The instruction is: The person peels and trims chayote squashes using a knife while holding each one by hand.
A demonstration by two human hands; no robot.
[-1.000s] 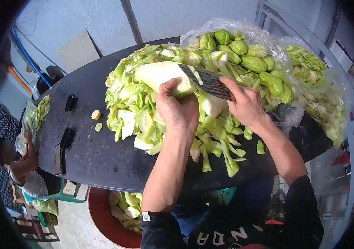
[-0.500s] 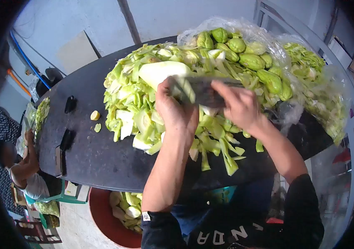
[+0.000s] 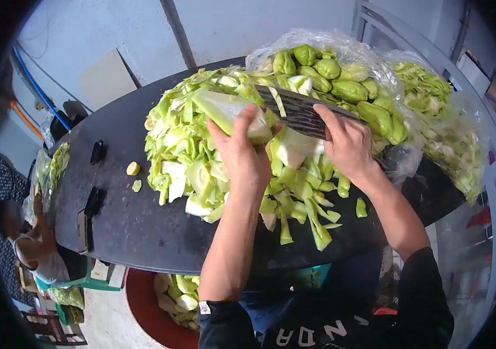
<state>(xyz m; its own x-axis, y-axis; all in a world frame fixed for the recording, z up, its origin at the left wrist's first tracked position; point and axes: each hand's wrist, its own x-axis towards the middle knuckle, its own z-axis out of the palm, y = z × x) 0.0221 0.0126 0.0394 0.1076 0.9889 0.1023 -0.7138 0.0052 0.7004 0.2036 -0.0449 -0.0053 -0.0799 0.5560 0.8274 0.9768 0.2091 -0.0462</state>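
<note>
My left hand (image 3: 241, 148) grips a partly peeled chayote (image 3: 218, 108), its flesh pale and wet, with green skin along its lower side. My right hand (image 3: 350, 144) holds a broad dark knife (image 3: 299, 114), index finger laid along the blade; the handle is hidden in the palm. A thin strip of peel clings to the blade near its tip. The blade sits just right of the chayote, apart from it. Beneath both hands spreads a large heap of green peelings (image 3: 187, 168).
Whole chayotes (image 3: 350, 91) lie in a clear plastic bag (image 3: 396, 87) at the back right. The dark table (image 3: 137, 227) carries two small black objects at left. Below stands a red tub (image 3: 137, 302) of peeled pieces. Another person (image 3: 38, 250) sits at far left.
The knife has swung up and away to the right from the chayote, and its blade now shows clearly. My left hand has turned the chayote, bringing green skin into view.
</note>
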